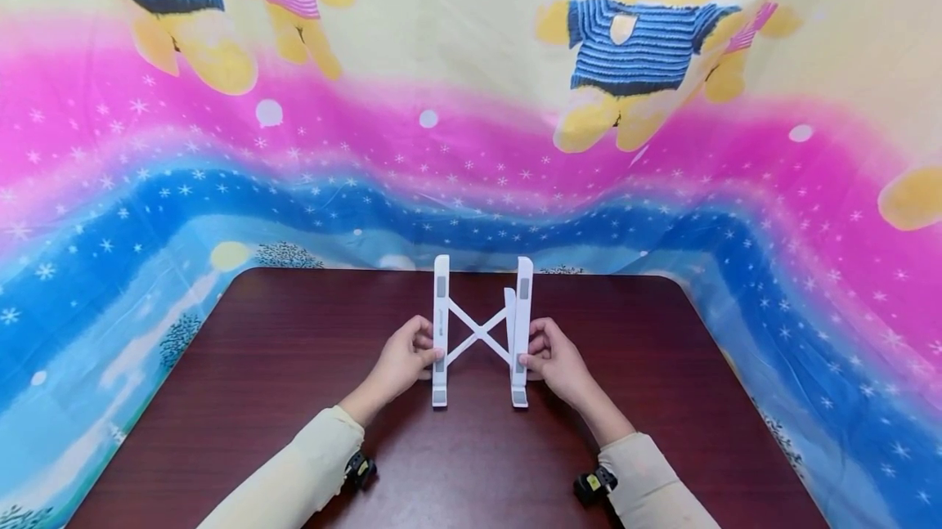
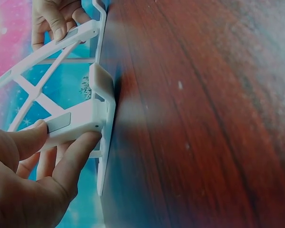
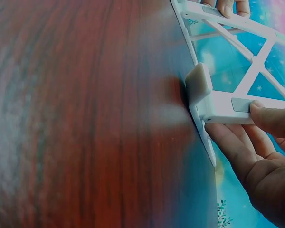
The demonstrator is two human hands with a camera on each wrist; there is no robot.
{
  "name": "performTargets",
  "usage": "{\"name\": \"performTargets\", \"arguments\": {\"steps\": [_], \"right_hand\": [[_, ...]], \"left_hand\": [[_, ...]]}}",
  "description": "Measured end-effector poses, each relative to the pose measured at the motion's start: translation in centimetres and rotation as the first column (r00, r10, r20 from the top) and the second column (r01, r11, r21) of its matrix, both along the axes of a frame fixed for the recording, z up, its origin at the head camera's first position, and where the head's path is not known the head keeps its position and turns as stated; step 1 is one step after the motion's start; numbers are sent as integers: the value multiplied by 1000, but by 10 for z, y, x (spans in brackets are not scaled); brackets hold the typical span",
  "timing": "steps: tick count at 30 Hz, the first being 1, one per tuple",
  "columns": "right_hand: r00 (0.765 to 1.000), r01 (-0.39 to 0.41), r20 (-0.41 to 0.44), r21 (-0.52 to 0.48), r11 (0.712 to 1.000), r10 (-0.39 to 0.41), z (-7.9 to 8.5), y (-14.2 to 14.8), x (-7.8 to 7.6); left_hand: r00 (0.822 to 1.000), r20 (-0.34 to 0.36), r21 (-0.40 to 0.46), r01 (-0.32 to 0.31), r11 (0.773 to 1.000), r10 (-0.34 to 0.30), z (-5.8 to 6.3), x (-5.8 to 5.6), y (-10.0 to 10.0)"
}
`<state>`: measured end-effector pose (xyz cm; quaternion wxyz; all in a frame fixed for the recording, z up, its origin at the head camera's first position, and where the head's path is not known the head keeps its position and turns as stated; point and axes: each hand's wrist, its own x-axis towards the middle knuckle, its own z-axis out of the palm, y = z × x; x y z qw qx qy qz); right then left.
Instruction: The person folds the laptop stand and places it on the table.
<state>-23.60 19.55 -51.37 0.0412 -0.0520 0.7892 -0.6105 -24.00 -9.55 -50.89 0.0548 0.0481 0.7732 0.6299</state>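
A white folding laptop stand (image 1: 480,332) stands unfolded on the dark table, its two side rails joined by an X-shaped brace. My left hand (image 1: 400,360) pinches the left rail (image 1: 441,308) near its lower end, thumb on top by a grey pad. On the other side, my right hand (image 1: 561,361) pinches the right rail (image 1: 523,312) in the same way. The left wrist view shows the upturned front lip (image 2: 101,81) close to the tabletop, with fingers beneath the rail. A similar lip (image 3: 198,84) appears in the right wrist view.
The reddish-brown wooden table (image 1: 294,349) has rounded far corners. Behind and around it hangs a colourful cloth (image 1: 471,145) printed with teddy bears and snowflakes. Black wrist cameras sit at both cuffs, the left one (image 1: 360,470) and the right one (image 1: 594,483).
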Motion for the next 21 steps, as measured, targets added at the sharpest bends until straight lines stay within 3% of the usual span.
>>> {"name": "performTargets", "arguments": {"steps": [9, 21], "right_hand": [[1000, -14, -12, 3, 1000, 14, 2, -4, 0], [1000, -17, -27, 17, 1000, 17, 1, -7, -2]], "left_hand": [[1000, 24, 36, -3, 999, 2, -3, -3, 0], [1000, 3, 14, -2, 1000, 1, -3, -4, 4]]}}
